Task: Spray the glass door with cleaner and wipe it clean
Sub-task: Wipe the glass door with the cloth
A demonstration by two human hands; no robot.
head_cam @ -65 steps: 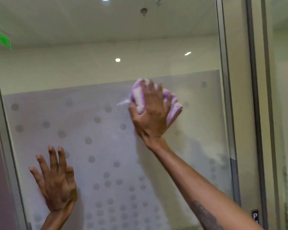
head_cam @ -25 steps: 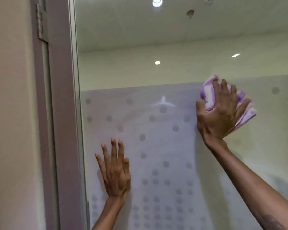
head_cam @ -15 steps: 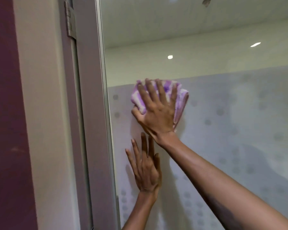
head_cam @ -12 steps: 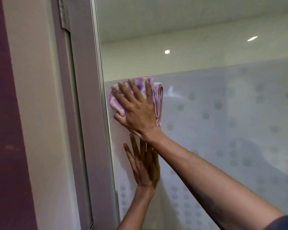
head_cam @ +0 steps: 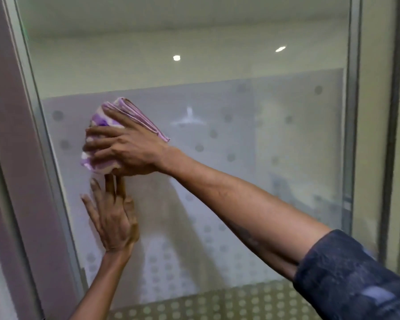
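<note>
1. Glass door [head_cam: 217, 65] fills pretty much the whole frame. The top strip is clear, and from about a third of the way down it's frosted film with a grey dot pattern. The dots get denser toward the bottom.
2. Door frame [head_cam: 26, 181] runs down the left side at a slant, pale metal, with another metal upright [head_cam: 352, 135] on the right edge of the pane.
3. Right arm comes in from the lower right of the frame, dark blue sleeve [head_cam: 356, 280] bunched above the elbow, reaching across to the left-centre of the glass.
4. Right hand [head_cam: 129, 150] is flat on the cloth [head_cam: 106, 125], fingers spread a bit and pointing left, thumb tucked under the bottom edge, so it's pressing the cloth to the glass and gripping it at once.
5. Left hand [head_cam: 112, 218] sits directly below, palm flat on the frosted part, fingers apart and pointing up, holding nothing. Its fingertips just about reach the underside of the right hand.
6. The cloth is a folded purple and white striped thing, lying on the frosted film close to the left frame.
7. Two small ceiling lights [head_cam: 176, 57] show through the clear strip up top.
8. No readable writing or brand marks anywhere that I can make out.
</note>
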